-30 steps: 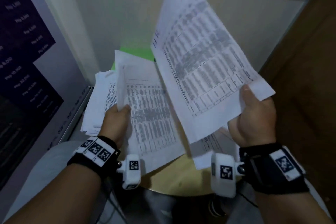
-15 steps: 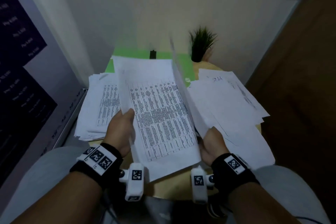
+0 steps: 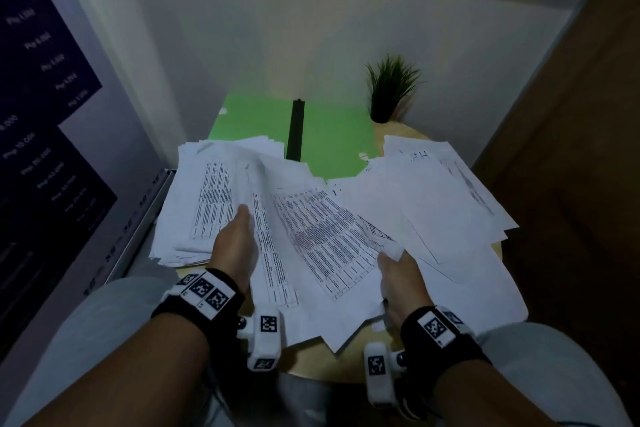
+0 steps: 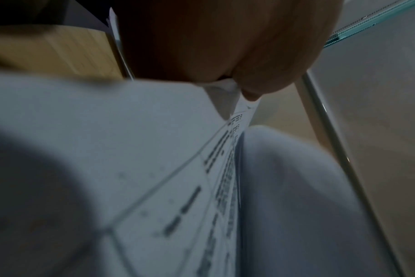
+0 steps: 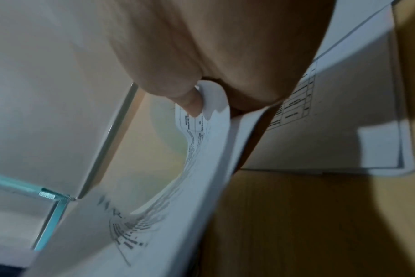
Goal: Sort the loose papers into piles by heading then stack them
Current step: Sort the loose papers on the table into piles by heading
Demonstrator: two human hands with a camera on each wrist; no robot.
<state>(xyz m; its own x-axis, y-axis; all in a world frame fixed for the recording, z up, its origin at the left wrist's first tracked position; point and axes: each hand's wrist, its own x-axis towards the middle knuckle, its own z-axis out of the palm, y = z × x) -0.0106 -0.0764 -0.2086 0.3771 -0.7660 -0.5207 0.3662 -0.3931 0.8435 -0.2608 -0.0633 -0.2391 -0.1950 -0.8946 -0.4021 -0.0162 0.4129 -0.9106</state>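
Observation:
A loose bundle of printed table sheets [image 3: 277, 253] is held over the near edge of the round wooden table [image 3: 346, 354]. My left hand [image 3: 239, 243] grips the bundle's left edge, thumb on top; the same pinch shows in the left wrist view [image 4: 246, 93]. My right hand [image 3: 398, 274] pinches the right corner of the top printed sheet [image 3: 329, 239], curling it up; the right wrist view shows the curled corner [image 5: 213, 97]. A pile of printed sheets [image 3: 201, 204] lies at the left. Blank-side sheets [image 3: 433, 211] are spread at the right.
An open green folder [image 3: 332, 139] with a dark spine lies at the back of the table. A small potted plant [image 3: 388, 94] stands behind it at the right. A dark poster [image 3: 38, 156] covers the left wall. A wooden panel [image 3: 581, 184] closes the right side.
The sheet my right hand held high has come down onto the right spread. That hand then returned to the bundle and now lifts the corner of its top sheet.

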